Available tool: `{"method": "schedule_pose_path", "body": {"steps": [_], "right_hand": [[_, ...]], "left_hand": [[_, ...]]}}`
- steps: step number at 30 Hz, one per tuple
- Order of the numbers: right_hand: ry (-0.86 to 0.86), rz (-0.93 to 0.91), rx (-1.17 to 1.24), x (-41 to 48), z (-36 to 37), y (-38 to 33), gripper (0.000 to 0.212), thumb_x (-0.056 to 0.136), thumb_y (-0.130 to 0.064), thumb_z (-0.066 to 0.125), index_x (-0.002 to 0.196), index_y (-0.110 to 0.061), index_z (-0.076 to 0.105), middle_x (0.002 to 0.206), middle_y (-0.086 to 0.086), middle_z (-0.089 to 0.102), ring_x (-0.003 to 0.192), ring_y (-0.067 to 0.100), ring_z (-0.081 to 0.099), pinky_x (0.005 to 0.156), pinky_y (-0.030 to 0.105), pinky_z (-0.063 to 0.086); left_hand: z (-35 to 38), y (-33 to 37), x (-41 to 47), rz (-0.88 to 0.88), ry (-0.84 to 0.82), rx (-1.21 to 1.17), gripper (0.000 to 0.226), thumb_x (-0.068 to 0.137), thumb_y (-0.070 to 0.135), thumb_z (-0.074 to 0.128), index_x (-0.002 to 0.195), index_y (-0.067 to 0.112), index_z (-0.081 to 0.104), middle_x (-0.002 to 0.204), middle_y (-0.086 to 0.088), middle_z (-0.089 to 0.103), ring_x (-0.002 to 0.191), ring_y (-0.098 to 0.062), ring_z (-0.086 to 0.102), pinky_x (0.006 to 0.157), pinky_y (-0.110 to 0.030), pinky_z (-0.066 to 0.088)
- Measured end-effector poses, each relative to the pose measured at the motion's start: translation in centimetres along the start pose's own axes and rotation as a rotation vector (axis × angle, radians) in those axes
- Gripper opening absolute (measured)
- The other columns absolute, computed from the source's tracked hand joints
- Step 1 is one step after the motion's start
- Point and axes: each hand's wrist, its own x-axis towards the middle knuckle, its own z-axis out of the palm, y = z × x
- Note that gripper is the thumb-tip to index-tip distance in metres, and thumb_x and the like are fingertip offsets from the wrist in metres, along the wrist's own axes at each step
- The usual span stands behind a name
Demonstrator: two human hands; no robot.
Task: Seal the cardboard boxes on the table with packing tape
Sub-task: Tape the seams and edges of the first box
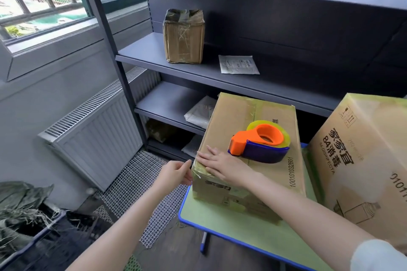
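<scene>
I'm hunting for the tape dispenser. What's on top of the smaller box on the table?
The orange tape dispenser lies on the box; the right hand presses on its near corner. The surface beneath both is covered.

Running lengthwise along the top of the smaller cardboard box (231,121): the number 100101032601. Reading down the side of the larger cardboard box (374,130): 家家宜, then 84消毒, then 84-DISINFECTA, cutting off there; lower down, starting a number 0101 and running out of frame. Blurring beyond reading: fine print on the white sheet (239,64) lying on the shelf (143,55).
</scene>
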Motion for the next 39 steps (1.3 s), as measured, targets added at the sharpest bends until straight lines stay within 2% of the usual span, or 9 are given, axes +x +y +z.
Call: {"method": "schedule_pose_path", "body": {"steps": [7, 11, 15, 18, 21, 26, 31, 36, 39], "right_hand": [[0.015, -0.007, 0.003, 0.4, 0.6, -0.4, 0.084, 0.08, -0.064, 0.0, 0.148, -0.022, 0.028, 0.156, -0.006, 0.018, 0.146, 0.024, 0.009, 0.115, 0.03, 0.004], [0.023, -0.017, -0.011, 0.3, 0.6, -0.6, 0.086, 0.078, -0.069, 0.011, 0.149, -0.021, 0.024, 0.157, -0.006, 0.014, 0.146, 0.023, 0.006, 0.112, 0.026, -0.005], [0.054, -0.023, 0.01, 0.4, 1.0, -0.3, 0.06, 0.096, -0.041, 0.047, 0.148, -0.02, 0.026, 0.156, -0.005, 0.016, 0.146, 0.024, 0.006, 0.115, 0.03, -0.003], [0.089, -0.04, 0.012, 0.5, 1.3, -0.3, 0.059, 0.094, -0.04, 0.046, 0.146, -0.018, 0.031, 0.154, -0.003, 0.023, 0.145, 0.028, 0.013, 0.113, 0.032, -0.001], [0.096, -0.039, 0.004, 0.4, 1.4, -0.3, 0.058, 0.093, -0.042, 0.044, 0.145, -0.017, 0.035, 0.152, -0.002, 0.028, 0.143, 0.031, 0.019, 0.113, 0.037, 0.003], [0.051, -0.024, -0.028, 0.3, 1.3, -0.4, 0.065, 0.089, -0.049, 0.026, 0.145, -0.018, 0.034, 0.152, -0.005, 0.027, 0.143, 0.029, 0.019, 0.113, 0.036, 0.003], [-0.027, -0.012, -0.079, 0.4, 0.6, -0.7, 0.089, 0.078, -0.072, 0.012, 0.15, -0.02, 0.016, 0.157, -0.007, 0.007, 0.143, 0.016, -0.004, 0.111, 0.026, -0.008], [-0.054, 0.075, -0.056, -2.8, -0.2, -1.1, 0.079, 0.085, -0.061, 0.007, 0.151, -0.018, -0.003, 0.159, 0.004, 0.003, 0.146, 0.014, -0.005, 0.11, 0.02, -0.012], [-0.078, 0.125, -0.089, -5.8, -0.6, 0.3, 0.085, 0.078, -0.065, -0.002, 0.15, -0.02, -0.006, 0.159, 0.0, 0.0, 0.145, 0.011, -0.01, 0.111, 0.02, -0.013]], "left_hand": [[-0.1, -0.4, 0.4, 0.118, -0.083, 0.17, 0.022, 0.085, 0.028, 0.067, 0.067, 0.016, 0.071, 0.068, -0.004, 0.072, 0.065, -0.011, 0.07, 0.067, -0.025, 0.056], [0.0, -1.1, 0.4, 0.228, -0.036, 0.277, 0.014, 0.086, 0.017, 0.066, 0.076, 0.009, 0.072, 0.063, 0.001, 0.069, 0.057, -0.003, 0.065, 0.055, -0.013, 0.047], [-0.3, -3.0, 1.1, 0.54, 0.057, 0.509, 0.027, 0.087, 0.035, 0.06, 0.074, 0.012, 0.066, 0.061, 0.006, 0.056, 0.055, -0.005, 0.05, 0.056, -0.028, 0.045], [-0.2, -4.3, 2.3, 0.735, 0.195, 0.632, 0.056, 0.091, 0.057, 0.035, 0.068, 0.013, 0.06, 0.059, 0.003, 0.055, 0.05, -0.013, 0.052, 0.045, -0.025, 0.045], [0.4, -4.7, 2.6, 0.823, 0.229, 0.639, 0.063, 0.097, 0.052, 0.024, 0.064, 0.008, 0.055, 0.058, 0.002, 0.052, 0.048, -0.014, 0.049, 0.043, -0.025, 0.041], [0.7, -4.8, 2.4, 0.819, 0.221, 0.648, 0.042, 0.09, 0.036, 0.042, 0.061, 0.007, 0.052, 0.057, 0.002, 0.051, 0.047, -0.014, 0.047, 0.047, -0.022, 0.035], [0.2, -4.5, 2.4, 0.717, 0.081, 0.694, 0.036, 0.09, 0.037, 0.052, 0.078, 0.005, 0.062, 0.074, -0.001, 0.062, 0.065, -0.017, 0.059, 0.059, -0.025, 0.045], [0.3, -3.9, 2.2, 0.56, 0.092, 0.668, 0.023, 0.089, 0.031, 0.061, 0.089, 0.009, 0.065, 0.085, 0.005, 0.064, 0.077, -0.014, 0.058, 0.068, -0.028, 0.047], [0.3, -4.3, 1.5, 0.585, 0.144, 0.802, 0.044, 0.079, 0.047, 0.067, 0.103, 0.012, 0.058, 0.094, 0.007, 0.057, 0.085, -0.01, 0.054, 0.075, -0.021, 0.045]]}}
